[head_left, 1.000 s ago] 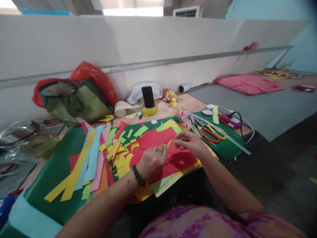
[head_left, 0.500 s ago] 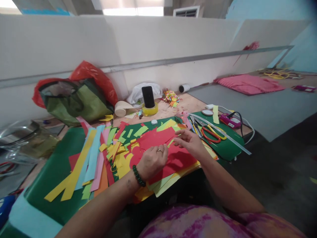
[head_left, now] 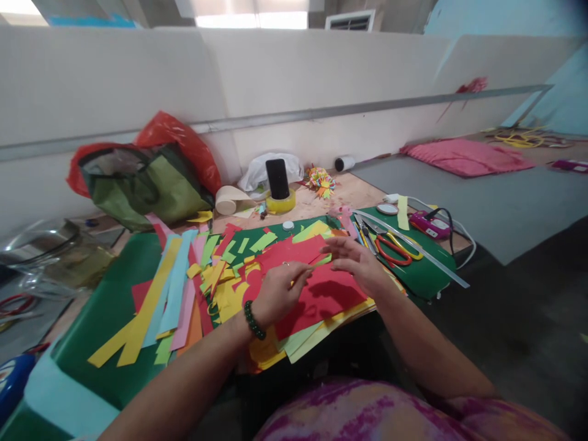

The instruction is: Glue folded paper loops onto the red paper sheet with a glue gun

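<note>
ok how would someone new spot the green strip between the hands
On the green work surface, find the large red paper. Over it, between the left hand and the right hand, is a slim light-green strip. Unlike the green scraps lying farther back, it pokes out from the left hand's grip.

From here I see a long off-white partition (head_left: 138,73) crossed by a metal rail (head_left: 321,114), bright light (head_left: 252,21) above it, pale-blue wall (head_left: 478,18) far right, dark floor (head_left: 519,306) near right.

Green tabletop (head_left: 103,361): coloured paper strips (head_left: 149,300), paper stack (head_left: 335,297), scissors (head_left: 393,252).
</note>
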A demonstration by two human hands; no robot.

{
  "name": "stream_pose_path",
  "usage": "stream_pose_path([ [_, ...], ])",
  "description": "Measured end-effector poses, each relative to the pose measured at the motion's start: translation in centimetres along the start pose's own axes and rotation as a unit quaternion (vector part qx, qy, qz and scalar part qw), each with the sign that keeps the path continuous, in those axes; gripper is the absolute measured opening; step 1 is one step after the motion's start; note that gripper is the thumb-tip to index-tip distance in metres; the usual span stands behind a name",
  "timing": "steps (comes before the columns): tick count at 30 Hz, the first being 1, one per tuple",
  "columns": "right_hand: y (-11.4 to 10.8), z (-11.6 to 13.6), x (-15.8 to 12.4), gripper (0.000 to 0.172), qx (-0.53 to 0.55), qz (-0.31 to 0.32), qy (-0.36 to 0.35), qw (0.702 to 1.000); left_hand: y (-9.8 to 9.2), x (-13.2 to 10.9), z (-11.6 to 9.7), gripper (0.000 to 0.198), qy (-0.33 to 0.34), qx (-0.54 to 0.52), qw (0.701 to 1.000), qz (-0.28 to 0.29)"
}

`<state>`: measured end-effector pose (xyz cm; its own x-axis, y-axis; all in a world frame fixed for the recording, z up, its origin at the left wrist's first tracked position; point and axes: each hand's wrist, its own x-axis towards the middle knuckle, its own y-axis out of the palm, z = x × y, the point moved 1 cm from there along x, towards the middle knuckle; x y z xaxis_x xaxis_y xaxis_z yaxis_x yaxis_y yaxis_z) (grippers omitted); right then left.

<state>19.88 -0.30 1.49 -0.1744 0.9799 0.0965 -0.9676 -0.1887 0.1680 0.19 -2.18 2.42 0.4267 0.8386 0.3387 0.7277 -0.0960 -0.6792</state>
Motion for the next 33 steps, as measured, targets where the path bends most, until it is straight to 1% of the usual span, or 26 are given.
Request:
stream_pose_path([
  [1,0.2,-0.1,0.0,0.044,0.008,0.026,-0.006,1.000,0.0,0.2,-0.1,0.027,-0.044,-0.109,0.993,0.027],
  [2,0.4,-0.1,0.0,0.047,0.014,0.048,-0.012,0.999,0.0,0.3,-0.3,0.031,-0.086,-0.212,0.972,0.051],
  [4,0.8,-0.1,-0.1,0.049,0.027,0.079,-0.017,0.996,0.0,0.5,-0.5,0.039,-0.154,-0.378,0.909,0.086],
  [6,1.3,-0.1,-0.1,0.047,0.047,0.098,-0.012,0.994,0.0,0.6,-0.5,0.046,-0.196,-0.480,0.848,0.108],
  [7,1.5,-0.1,-0.1,0.046,0.056,0.104,-0.009,0.993,0.0,0.6,-0.5,0.048,-0.209,-0.511,0.826,0.118],
  [8,1.7,0.0,-0.1,0.045,0.063,0.108,-0.009,0.992,0.1,0.6,-0.4,0.048,-0.216,-0.530,0.810,0.126],
  [9,1.9,0.1,-0.1,0.045,0.063,0.110,-0.010,0.992,0.1,0.6,-0.3,0.047,-0.221,-0.540,0.802,0.131],
  [10,2.1,0.1,-0.1,0.046,0.059,0.109,-0.014,0.992,0.2,0.6,-0.3,0.047,-0.223,-0.543,0.799,0.130],
  [12,2.3,0.3,-0.2,0.047,0.042,0.096,-0.020,0.994,0.3,0.7,-0.1,0.047,-0.224,-0.536,0.805,0.119],
  [17,2.8,0.3,-0.3,0.038,0.002,0.022,-0.022,1.000,0.5,0.9,-0.1,0.049,-0.225,-0.503,0.829,0.098],
  [20,2.9,0.4,-0.1,0.036,-0.038,0.004,-0.026,0.999,0.5,0.8,-0.1,0.050,-0.226,-0.484,0.838,0.107],
  [22,2.8,0.6,0.0,0.037,-0.072,0.007,-0.026,0.997,0.4,0.7,-0.1,0.051,-0.232,-0.462,0.847,0.126],
  [24,2.6,1.1,0.2,0.040,-0.114,0.029,-0.020,0.993,0.0,0.8,0.1,0.049,-0.239,-0.432,0.858,0.140],
  [25,2.4,1.3,0.3,0.043,-0.140,0.049,-0.014,0.989,-0.2,0.9,0.3,0.049,-0.242,-0.420,0.864,0.137],
  [28,2.2,2.1,0.6,0.059,-0.239,0.141,0.015,0.961,-1.0,1.1,0.8,0.051,-0.247,-0.401,0.878,0.086],
  [30,2.4,2.3,0.8,0.070,-0.286,0.207,0.036,0.935,-1.2,1.3,1.1,0.052,-0.247,-0.393,0.883,0.070],
  [31,2.5,2.3,0.9,0.074,-0.299,0.230,0.041,0.925,-1.2,1.3,1.2,0.051,-0.247,-0.390,0.884,0.074],
  [33,2.9,2.2,1.0,0.084,-0.305,0.250,0.037,0.918,-1.0,1.3,1.3,0.047,-0.249,-0.391,0.881,0.094],
])
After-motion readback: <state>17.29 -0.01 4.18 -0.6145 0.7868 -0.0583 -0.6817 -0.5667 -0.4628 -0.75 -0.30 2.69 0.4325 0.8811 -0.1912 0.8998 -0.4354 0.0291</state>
